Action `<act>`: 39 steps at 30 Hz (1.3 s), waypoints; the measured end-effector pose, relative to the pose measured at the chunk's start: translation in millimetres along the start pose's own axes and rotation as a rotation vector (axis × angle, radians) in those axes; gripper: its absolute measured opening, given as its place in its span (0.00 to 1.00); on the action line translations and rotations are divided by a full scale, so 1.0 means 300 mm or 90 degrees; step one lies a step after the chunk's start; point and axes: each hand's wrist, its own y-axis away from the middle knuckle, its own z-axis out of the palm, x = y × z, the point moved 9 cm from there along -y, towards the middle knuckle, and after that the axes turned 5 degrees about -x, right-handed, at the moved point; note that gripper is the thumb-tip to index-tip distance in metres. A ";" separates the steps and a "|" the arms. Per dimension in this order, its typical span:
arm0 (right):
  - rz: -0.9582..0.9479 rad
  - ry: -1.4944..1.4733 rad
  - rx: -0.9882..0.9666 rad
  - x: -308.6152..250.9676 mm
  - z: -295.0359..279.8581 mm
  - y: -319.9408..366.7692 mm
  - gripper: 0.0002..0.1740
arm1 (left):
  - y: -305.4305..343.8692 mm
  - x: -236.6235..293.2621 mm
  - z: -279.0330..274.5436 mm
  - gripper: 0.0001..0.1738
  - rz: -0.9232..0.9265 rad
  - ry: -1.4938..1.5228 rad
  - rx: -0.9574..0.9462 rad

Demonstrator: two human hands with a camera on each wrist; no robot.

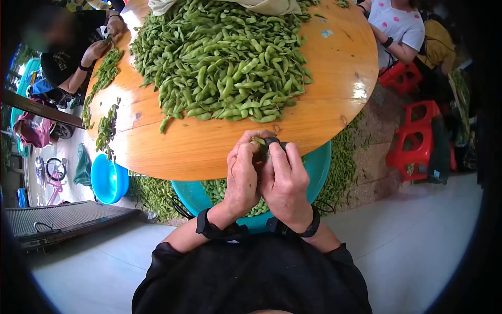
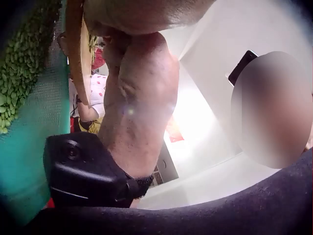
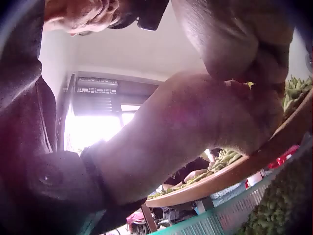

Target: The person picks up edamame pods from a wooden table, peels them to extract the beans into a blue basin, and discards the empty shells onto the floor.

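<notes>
Both hands meet just over the near edge of the table, above a teal basket (image 1: 180, 194). My left hand (image 1: 241, 175) pinches a green soybean pod (image 1: 259, 141) between thumb and fingers. Close against it, my right hand (image 1: 285, 180) curls its fingers round a small black thing (image 1: 271, 141), mostly hidden by the fingers; I cannot tell its kind. In the left wrist view the right hand (image 2: 146, 78) shows from the side. The right wrist view has the left hand (image 3: 234, 115) near the table rim. Shelled green beans (image 2: 22, 68) fill part of the basket below.
A large heap of soybean pods (image 1: 225, 63) covers the middle of the wooden table (image 1: 146, 152). A blue basin (image 1: 110, 179) stands at the left, red stools (image 1: 418, 138) at the right. Pods and husks (image 1: 340, 162) litter the floor. Two other people sit at the table.
</notes>
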 end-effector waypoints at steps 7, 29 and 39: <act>0.001 0.005 0.009 0.004 0.001 0.007 0.15 | 0.013 -0.129 0.017 0.19 -0.234 0.269 0.072; -0.025 -0.058 0.000 0.031 -0.015 0.004 0.15 | 0.061 -0.195 0.072 0.14 -0.363 0.644 0.068; -0.019 -0.067 0.006 0.048 -0.020 0.009 0.15 | 0.067 -0.177 0.088 0.14 -0.364 0.630 0.087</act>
